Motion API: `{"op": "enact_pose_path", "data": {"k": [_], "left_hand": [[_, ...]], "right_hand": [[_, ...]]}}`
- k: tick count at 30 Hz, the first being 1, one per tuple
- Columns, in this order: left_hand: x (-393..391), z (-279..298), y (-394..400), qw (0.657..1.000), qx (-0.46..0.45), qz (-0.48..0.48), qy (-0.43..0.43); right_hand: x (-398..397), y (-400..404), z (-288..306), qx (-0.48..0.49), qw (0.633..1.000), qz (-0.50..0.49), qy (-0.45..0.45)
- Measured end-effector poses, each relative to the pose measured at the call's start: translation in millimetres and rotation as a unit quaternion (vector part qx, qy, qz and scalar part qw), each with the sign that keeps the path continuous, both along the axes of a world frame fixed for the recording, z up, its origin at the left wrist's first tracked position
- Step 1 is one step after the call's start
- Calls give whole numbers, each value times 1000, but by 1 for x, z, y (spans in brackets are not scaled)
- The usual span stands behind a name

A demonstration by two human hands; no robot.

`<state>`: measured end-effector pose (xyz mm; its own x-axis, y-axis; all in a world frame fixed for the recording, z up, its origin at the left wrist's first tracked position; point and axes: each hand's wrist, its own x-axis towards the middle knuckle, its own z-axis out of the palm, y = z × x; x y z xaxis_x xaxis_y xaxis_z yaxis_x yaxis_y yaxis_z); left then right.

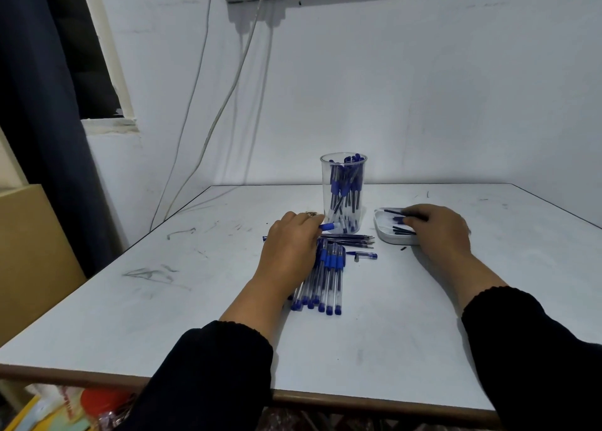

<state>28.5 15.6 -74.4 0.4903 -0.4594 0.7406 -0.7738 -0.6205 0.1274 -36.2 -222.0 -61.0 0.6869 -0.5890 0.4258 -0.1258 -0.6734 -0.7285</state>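
A clear plastic cup (342,183) full of blue pens stands at the table's middle. In front of it lie a row of dark refills (353,240), a bundle of clear pens with blue ends (329,277) and one blue cap (363,255). My left hand (290,248) lies over the pens and pinches a blue-tipped pen (330,226) beside the cup. My right hand (438,227) reaches into a white tray (386,235) holding small dark pen parts, fingers curled over them; whether it holds one is hidden.
The white table (195,300) has pen scribbles on its left half. Its front edge is near my sleeves. A wall stands close behind, with cables (228,95) hanging to the table's back left. A brown box (29,251) sits left of the table.
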Motion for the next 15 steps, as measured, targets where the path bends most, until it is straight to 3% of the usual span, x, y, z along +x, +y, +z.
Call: {"op": "enact_pose_path", "data": {"k": [3, 6, 15], "left_hand": [[0, 0, 0, 1000, -2, 3, -10], [0, 1, 1, 1000, 2, 9, -8], [-2, 2, 1, 1000, -1, 8, -6]], "right_hand": [[-1, 10, 3, 28, 994, 104, -37], [-3, 19, 5, -14, 986, 164, -27], [-11, 31, 11, -35, 984, 173, -33]]}}
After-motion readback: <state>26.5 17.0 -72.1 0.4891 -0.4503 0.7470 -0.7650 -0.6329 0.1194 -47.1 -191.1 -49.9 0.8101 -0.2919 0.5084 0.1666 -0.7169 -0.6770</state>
